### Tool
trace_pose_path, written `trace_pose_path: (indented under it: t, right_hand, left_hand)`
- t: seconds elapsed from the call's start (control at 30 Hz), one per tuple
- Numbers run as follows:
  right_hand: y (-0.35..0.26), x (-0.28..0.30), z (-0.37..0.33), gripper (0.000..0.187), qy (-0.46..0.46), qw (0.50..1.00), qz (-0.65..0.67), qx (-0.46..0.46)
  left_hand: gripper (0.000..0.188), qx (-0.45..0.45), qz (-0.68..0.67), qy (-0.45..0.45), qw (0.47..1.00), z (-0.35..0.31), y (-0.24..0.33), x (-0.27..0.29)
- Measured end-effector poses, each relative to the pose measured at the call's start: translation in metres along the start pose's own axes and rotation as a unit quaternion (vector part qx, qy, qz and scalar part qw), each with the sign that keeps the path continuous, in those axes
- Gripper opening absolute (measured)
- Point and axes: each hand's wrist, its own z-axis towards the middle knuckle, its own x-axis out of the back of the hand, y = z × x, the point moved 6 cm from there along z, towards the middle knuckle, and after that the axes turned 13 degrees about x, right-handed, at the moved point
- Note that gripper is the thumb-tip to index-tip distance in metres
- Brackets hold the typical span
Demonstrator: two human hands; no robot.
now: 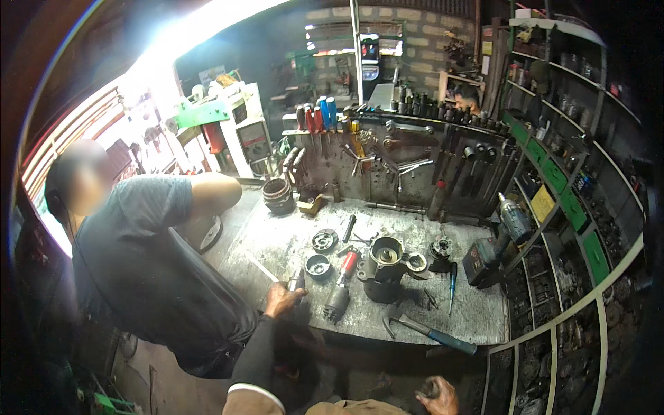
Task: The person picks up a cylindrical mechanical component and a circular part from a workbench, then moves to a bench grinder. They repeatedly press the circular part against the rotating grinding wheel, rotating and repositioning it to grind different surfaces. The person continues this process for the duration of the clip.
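Note:
My left hand (280,300) is at the near edge of the workbench (408,325), its fingers closed round a small cylindrical metal part (296,281). Low in the picture, my right hand (445,400) grips a dark, roundish metal part (430,389), held off the bench near my body. Just right of my left hand lie a dark metal cup (318,266) and a toothed grey armature-like part (337,302). Above that part is a red-handled tool (349,261). A cylindrical metal housing (384,280) stands mid-bench, with a hammer (432,333) in front of it.
A co-worker (145,256) in a dark shirt stands close on my left. Screwdrivers (318,116) and wrenches (408,128) line the rack behind the bench. A blue screwdriver (453,287) and a black box (482,261) lie right. Parts shelves (550,325) border the right side.

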Motion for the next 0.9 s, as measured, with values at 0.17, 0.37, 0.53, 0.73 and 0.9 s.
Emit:
trace_pose_path:
  t: [0.17,0.37,0.53,0.73,0.9]
  right_hand:
    - [-0.112,0.045,0.136,0.053,0.090,0.891,0.026,0.443]
    - [-0.166,0.020,0.213,0.065,-0.070,0.874,0.000,0.480]
    - [-0.167,-0.011,0.225,0.046,-0.169,0.871,-0.084,0.453]
    - [-0.157,-0.031,0.224,0.026,-0.140,0.874,-0.219,0.410]
    - [-0.135,-0.058,0.230,0.025,-0.263,0.894,-0.151,0.329]
  left_hand:
    - [0.060,-0.075,-0.016,-0.171,0.982,-0.130,0.043,0.000]
    - [0.061,-0.159,0.062,-0.183,0.968,-0.200,0.085,-0.028]
    - [0.062,-0.219,0.081,-0.208,0.950,-0.192,0.084,-0.045]
    - [0.060,-0.291,0.149,-0.187,0.926,-0.169,0.070,-0.070]
    - [0.055,-0.310,0.192,-0.207,0.908,-0.164,0.052,-0.097]
